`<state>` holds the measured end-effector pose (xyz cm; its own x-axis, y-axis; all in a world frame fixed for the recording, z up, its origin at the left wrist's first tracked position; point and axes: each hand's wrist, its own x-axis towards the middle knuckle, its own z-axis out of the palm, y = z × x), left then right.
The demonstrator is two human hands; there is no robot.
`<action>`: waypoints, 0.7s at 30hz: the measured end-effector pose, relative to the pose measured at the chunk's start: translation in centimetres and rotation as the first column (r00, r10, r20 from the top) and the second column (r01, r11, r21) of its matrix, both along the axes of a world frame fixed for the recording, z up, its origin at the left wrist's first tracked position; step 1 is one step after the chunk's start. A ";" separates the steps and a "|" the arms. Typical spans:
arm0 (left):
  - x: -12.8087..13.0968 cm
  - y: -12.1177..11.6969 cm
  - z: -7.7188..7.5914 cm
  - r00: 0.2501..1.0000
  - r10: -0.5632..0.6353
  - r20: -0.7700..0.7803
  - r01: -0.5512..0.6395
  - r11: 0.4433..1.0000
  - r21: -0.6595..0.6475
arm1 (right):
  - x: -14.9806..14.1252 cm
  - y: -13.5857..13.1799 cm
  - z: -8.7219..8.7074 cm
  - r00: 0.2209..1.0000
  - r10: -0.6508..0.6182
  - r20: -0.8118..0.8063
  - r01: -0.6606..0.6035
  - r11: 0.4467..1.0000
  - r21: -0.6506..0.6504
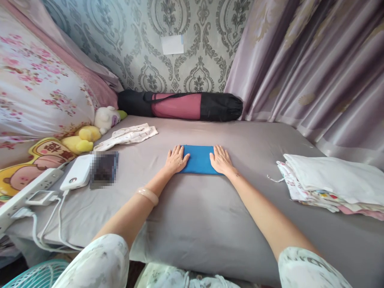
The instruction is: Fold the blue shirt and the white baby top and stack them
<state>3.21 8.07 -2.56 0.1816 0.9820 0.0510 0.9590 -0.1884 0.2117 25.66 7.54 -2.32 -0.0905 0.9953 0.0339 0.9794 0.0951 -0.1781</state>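
A blue folded cloth (pixel 198 159) lies flat as a neat rectangle on the grey bed sheet (pixel 204 208). My left hand (pixel 177 159) rests palm down on its left end, fingers stretched forward and the thumb lying on the blue fabric. On the opposite end my right hand (pixel 221 159) presses flat in the same way, its thumb pointing inward. Both hands are open and grip nothing. The palms hide the two short ends of the cloth.
To the right is a stack of folded clothes (pixel 336 180). A crumpled white garment (pixel 127 135), a white power bank (pixel 78 172), a blurred dark device (pixel 104 169) and a power strip (pixel 36 188) lie left. A black and pink long bag (pixel 177 106) lies along the wall.
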 end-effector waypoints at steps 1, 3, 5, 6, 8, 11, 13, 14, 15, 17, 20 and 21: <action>0.0 0.0 -0.1 1.000 0.000 -0.002 0.000 1.000 0.002 | 0.0 0.0 -0.2 1.000 -0.002 -0.001 0.002 1.000 -0.002; 0.0 0.1 -0.3 1.000 -0.001 -0.004 0.001 1.000 0.011 | 0.0 0.1 -0.5 1.000 -0.001 0.006 0.001 1.000 0.002; 0.1 0.1 -0.3 1.000 0.002 0.003 -0.002 1.000 0.016 | -0.1 0.2 -0.4 1.000 0.000 0.016 0.000 1.000 -0.005; 0.0 0.1 -0.3 1.000 0.003 0.014 -0.003 1.000 0.020 | -0.1 0.2 -0.3 1.000 0.001 0.020 -0.001 1.000 -0.014; -0.1 0.0 -0.3 0.998 0.005 0.056 -0.007 0.999 0.032 | 0.0 0.3 0.1 1.000 0.004 0.031 -0.003 0.999 -0.036; -0.6 0.0 -0.3 0.984 0.032 0.173 -0.043 0.997 0.059 | -0.3 0.3 0.6 0.998 0.028 0.064 -0.028 1.000 0.001; -0.9 0.0 -0.3 0.964 0.056 0.258 -0.079 0.994 0.081 | -0.7 0.3 0.7 0.995 0.059 0.079 -0.063 0.997 0.054; -1.1 0.1 -0.3 0.955 0.060 0.290 -0.091 0.991 0.095 | -0.9 0.2 0.7 0.994 0.072 0.078 -0.078 0.995 0.068; -1.2 0.1 -0.3 0.949 0.054 0.312 -0.093 0.990 0.110 | -1.1 0.2 0.5 0.994 0.081 0.071 -0.086 0.994 0.066; -1.3 0.1 -0.3 0.942 0.027 0.333 -0.077 0.988 0.137 | -1.4 0.2 0.1 0.995 0.083 0.053 -0.085 0.996 0.039; -1.3 0.1 -0.2 0.936 -0.011 0.353 -0.051 0.985 0.164 | -1.5 0.4 -0.4 0.996 0.072 0.046 -0.073 0.997 0.021; -1.3 0.0 -0.2 0.933 -0.016 0.359 -0.048 0.985 0.168 | -1.5 0.4 -0.5 0.996 0.072 0.049 -0.073 0.997 0.022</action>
<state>1.91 8.08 -2.74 0.1041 0.9552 0.2772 0.8285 -0.2375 0.5072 24.18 7.96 -2.85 -0.1643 0.9851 0.0518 0.9772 0.1697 -0.1278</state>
